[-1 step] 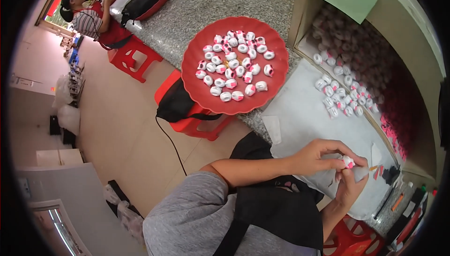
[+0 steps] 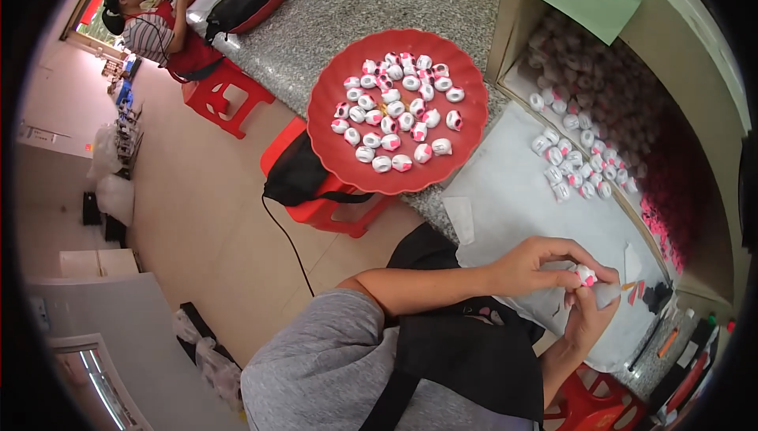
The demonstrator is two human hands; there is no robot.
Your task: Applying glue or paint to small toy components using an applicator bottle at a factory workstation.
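Observation:
Between my two hands, over the paper-covered worktop, is a small white rounded piece with pink patches [image 2: 585,275]. The fingertips of my left hand [image 2: 545,264] pinch it from the left and above. From below and the right, the fingers of my right hand [image 2: 588,319] close on the same piece. Something pale and whitish [image 2: 607,294] shows by the right fingers; I cannot make out what it is. Many similar pieces lie spread on a scalloped red plate [image 2: 332,127] at the far left of my hands. Another loose group of white pieces [image 2: 580,166] lies on the paper [image 2: 505,194] beyond them.
A wooden-walled bin [image 2: 505,32] at right holds a heap of small pieces, with pink bits [image 2: 667,237] near it. Pens and tools [image 2: 671,344] lie at the right edge. A red stool [image 2: 332,210] carries a black bag. Another person [image 2: 154,24] sits at the far left.

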